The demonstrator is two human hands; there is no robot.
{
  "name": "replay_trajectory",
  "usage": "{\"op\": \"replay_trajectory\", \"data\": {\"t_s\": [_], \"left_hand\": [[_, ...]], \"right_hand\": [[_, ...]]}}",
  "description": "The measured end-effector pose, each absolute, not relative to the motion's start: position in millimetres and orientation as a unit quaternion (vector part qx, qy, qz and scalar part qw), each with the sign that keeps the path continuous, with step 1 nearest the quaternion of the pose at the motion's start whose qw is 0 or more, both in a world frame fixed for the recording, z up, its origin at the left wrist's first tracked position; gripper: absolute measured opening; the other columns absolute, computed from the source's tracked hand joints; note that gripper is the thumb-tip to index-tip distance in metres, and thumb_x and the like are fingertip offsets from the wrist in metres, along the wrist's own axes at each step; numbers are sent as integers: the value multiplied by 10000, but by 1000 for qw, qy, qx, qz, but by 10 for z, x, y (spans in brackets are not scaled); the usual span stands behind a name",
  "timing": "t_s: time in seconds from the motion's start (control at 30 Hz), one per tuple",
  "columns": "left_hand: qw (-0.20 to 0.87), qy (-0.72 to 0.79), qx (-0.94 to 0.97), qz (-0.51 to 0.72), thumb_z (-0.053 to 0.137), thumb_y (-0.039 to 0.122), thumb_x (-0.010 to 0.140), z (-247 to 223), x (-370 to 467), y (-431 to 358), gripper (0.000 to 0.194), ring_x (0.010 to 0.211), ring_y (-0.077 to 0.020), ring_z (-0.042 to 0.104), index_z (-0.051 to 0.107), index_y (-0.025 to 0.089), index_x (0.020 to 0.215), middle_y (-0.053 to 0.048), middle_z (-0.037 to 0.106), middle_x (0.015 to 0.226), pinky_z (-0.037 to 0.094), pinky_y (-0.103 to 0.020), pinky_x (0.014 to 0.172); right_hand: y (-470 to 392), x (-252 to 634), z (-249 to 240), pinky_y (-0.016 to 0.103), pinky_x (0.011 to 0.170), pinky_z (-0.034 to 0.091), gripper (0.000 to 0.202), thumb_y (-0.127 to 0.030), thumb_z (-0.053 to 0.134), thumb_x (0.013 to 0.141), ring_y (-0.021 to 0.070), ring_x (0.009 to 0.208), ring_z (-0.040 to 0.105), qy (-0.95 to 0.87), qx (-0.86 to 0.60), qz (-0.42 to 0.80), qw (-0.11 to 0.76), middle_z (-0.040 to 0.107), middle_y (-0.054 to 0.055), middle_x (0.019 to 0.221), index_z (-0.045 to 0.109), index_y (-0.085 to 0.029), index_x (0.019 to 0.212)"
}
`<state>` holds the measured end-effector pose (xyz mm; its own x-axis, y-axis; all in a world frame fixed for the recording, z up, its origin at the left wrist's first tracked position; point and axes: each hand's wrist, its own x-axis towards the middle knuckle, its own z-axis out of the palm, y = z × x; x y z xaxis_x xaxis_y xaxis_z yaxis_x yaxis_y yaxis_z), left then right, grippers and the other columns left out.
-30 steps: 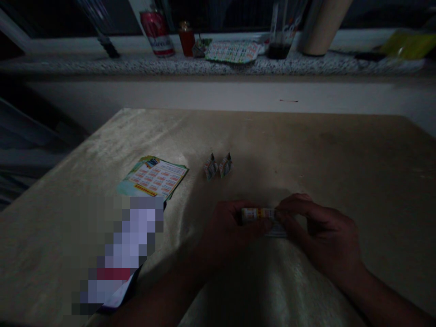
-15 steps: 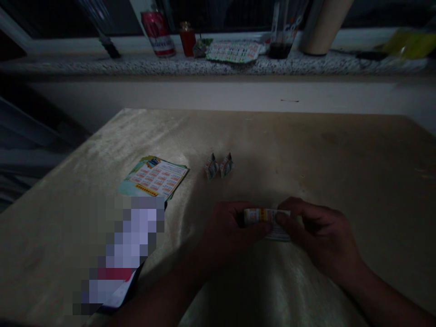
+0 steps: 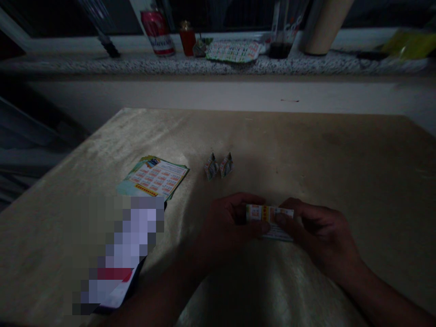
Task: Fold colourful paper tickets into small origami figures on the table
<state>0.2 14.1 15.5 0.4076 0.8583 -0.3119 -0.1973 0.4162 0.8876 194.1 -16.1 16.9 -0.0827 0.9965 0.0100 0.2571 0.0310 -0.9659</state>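
Note:
A folded printed paper card (image 3: 277, 230), white with orange and yellow print, is pinched between my two hands above the near part of the table. My left hand (image 3: 228, 227) grips its left side, thumb lying across the front. On its right part my right hand (image 3: 316, 229) is closed, with the thumb pressed on the upper fold. Beyond them, two small folded paper pieces (image 3: 219, 167) stand side by side. To the left lies a stack of similar printed cards (image 3: 158, 177), unfolded and slightly fanned.
A phone with a blurred-out screen (image 3: 126, 254) lies beside my left forearm. At the back, a speckled windowsill (image 3: 136, 66) bears a red can (image 3: 158, 34), a small red bottle (image 3: 187, 38), a crumpled printed packet (image 3: 233, 51), a glass with dark liquid (image 3: 281, 47) and a beige cylinder (image 3: 325, 27).
The left fingers have lifted slightly along the card's upper edge, and the left thumb has slid a little to the left. The card has shifted slightly right and its top fold shows more.

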Motion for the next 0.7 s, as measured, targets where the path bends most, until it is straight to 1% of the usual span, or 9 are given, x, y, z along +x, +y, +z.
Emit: {"op": "replay_trajectory", "data": {"t_s": [0.1,0.13,0.2,0.23,0.3,0.37,0.47,0.6,0.7], "left_hand": [[733,416,411,347,858,118,692,188,0,143,475,741,-133,731,686,163,1132,-17,786,862,564,-210,672],[727,419,418,347,852,114,698,196,-4,142,484,744,-134,734,680,166,1148,-17,787,864,562,-208,670],[715,421,435,349,844,111,709,205,-19,140,485,750,-136,736,675,170,1160,-17,790,873,560,-203,664],[710,422,441,351,843,114,716,204,-30,140,482,752,-136,738,674,170,1164,-18,792,876,559,-200,661],[704,422,446,356,843,128,731,194,-55,143,480,761,-138,743,669,172,1176,-19,797,884,563,-202,671],[703,418,444,365,842,158,755,181,-80,148,480,775,-141,751,662,178,1199,-20,803,890,575,-214,700],[701,415,441,378,851,192,765,176,-98,154,511,805,-146,761,649,190,1234,-19,809,911,588,-226,734],[704,415,436,378,901,131,674,210,-85,153,618,829,-153,765,649,199,1235,-11,808,948,594,-212,724],[699,420,440,375,893,84,657,235,-73,146,647,809,-144,763,647,211,1243,-1,805,955,597,-204,711]], "right_hand": [[-150,1951,154,234,496,433,326,-405,675,906,124,561,554,-566,-532,476,413,614,3,632,641,-192,662],[-143,1961,143,230,491,441,295,-404,677,908,125,559,569,-569,-532,471,414,634,1,641,660,-198,697],[-125,1989,124,237,524,482,145,-361,713,891,137,617,624,-603,-533,416,423,703,7,745,713,-221,853],[-115,2005,118,251,570,510,111,-322,737,876,148,677,653,-635,-527,372,426,729,13,821,724,-235,943],[-96,2035,119,295,691,545,208,-235,759,860,173,806,683,-703,-494,282,427,749,28,943,716,-248,1064],[-82,2054,128,320,735,545,202,-171,729,884,177,833,679,-749,-461,226,418,745,39,940,714,-230,1077],[-69,2067,127,327,694,534,188,-129,695,909,170,778,665,-772,-444,185,415,734,46,881,702,-199,1083],[-54,2086,97,344,683,516,183,-109,690,918,165,726,656,-804,-414,139,403,739,46,858,672,-189,1082],[-43,2101,96,341,666,501,185,-99,696,915,160,702,649,-818,-400,106,401,736,51,836,661,-166,1083]]}}
